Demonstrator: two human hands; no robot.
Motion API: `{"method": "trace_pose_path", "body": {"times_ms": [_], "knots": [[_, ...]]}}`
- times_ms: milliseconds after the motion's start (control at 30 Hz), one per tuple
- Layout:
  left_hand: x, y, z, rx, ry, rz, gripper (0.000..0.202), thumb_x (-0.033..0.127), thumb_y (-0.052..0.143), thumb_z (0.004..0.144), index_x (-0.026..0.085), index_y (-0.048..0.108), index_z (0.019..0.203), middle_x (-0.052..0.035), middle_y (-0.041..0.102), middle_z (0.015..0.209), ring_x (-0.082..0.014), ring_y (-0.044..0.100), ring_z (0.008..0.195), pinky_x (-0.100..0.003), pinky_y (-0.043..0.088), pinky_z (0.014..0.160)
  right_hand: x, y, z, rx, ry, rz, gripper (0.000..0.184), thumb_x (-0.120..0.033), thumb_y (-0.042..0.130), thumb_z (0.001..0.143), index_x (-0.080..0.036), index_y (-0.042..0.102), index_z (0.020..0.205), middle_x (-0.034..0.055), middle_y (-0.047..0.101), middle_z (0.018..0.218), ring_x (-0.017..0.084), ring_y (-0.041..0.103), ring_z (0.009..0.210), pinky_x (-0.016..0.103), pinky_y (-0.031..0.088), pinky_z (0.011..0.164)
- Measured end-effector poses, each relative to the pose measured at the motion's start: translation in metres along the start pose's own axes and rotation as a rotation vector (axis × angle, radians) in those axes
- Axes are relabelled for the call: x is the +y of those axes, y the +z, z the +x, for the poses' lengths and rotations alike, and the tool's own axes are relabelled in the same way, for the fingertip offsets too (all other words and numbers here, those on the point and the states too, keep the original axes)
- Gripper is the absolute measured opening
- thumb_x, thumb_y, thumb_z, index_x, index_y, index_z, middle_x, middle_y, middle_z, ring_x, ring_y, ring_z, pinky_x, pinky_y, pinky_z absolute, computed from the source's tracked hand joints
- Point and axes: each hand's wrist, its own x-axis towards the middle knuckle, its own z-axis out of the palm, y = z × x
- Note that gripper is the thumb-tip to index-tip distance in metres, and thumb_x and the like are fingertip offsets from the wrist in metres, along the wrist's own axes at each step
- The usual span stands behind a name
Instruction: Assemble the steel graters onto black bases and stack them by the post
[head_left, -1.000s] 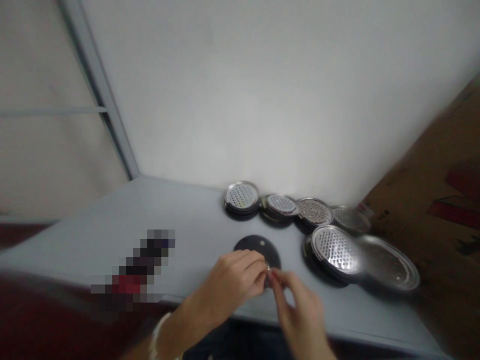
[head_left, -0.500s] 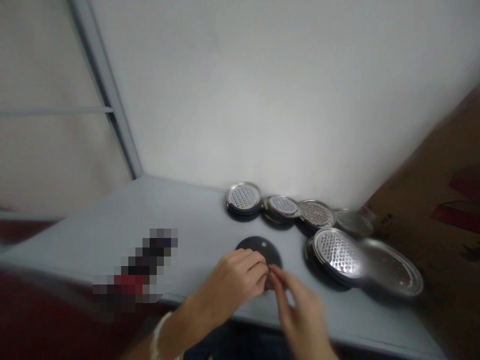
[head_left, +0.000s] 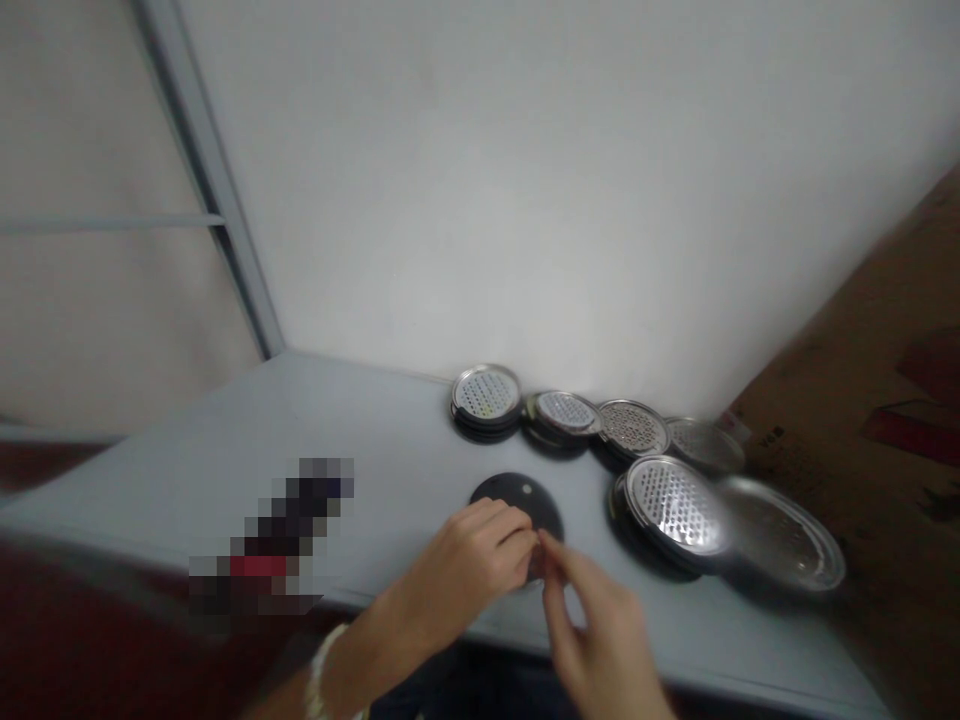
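Note:
A dark round disc (head_left: 517,492) with a small pale spot lies flat near the table's front edge, partly covered by my left hand (head_left: 484,548). The left fingers are curled closed over its lower part. Close beside them, my right hand (head_left: 592,610) pinches with thumb and index fingertips. The fingertips of both hands meet over the disc's near right edge. Whatever is between them is too small and blurred to make out.
Stacks of round metal graters (head_left: 486,395) with dark bases run along the wall, with another grater stack (head_left: 671,510) and a shiny round metal plate (head_left: 787,535) at right. A cardboard box (head_left: 862,400) stands far right. A pixelated patch (head_left: 289,530) covers something at left.
Both hands stay almost in place over the disc. The right thumb and fingertips have shifted slightly. The disc and the graters have not moved.

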Motion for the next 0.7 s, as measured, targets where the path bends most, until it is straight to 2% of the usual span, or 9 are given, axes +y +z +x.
{"method": "trace_pose_path", "body": {"times_ms": [200, 500, 700], "knots": [[0.006, 0.007, -0.001, 0.058, -0.068, -0.006, 0.017, 0.006, 0.055, 0.092, 0.016, 0.064, 0.082, -0.002, 0.068, 0.08, -0.0173, 0.063, 0.072, -0.03, 0.052, 0.069, -0.001, -0.003, 0.0, -0.008, -0.039, -0.084, 0.029, -0.014, 0.046, 0.097, -0.014, 0.067, 0.117, 0.01, 0.077, 0.087, 0.022, 0.073, 0.071, 0.031, 0.061, 0.068], [0.012, 0.015, -0.001, 0.139, -0.18, -0.071, 0.018, 0.002, 0.055, 0.088, 0.016, 0.064, 0.081, -0.0029, 0.069, 0.08, -0.018, 0.065, 0.073, -0.03, 0.056, 0.07, 0.001, -0.003, 0.002, -0.024, -0.016, -0.074, 0.029, -0.014, 0.045, 0.098, -0.013, 0.067, 0.117, 0.0102, 0.077, 0.089, 0.021, 0.072, 0.072, 0.031, 0.06, 0.071], [0.013, 0.018, -0.001, 0.133, -0.196, -0.07, 0.019, 0.002, 0.055, 0.087, 0.017, 0.064, 0.08, -0.0028, 0.07, 0.079, -0.018, 0.066, 0.073, -0.029, 0.057, 0.07, 0.002, -0.006, 0.001, -0.05, -0.036, -0.133, 0.032, -0.01, 0.044, 0.096, -0.014, 0.066, 0.119, 0.0082, 0.075, 0.085, 0.022, 0.069, 0.07, 0.032, 0.058, 0.066]]}}
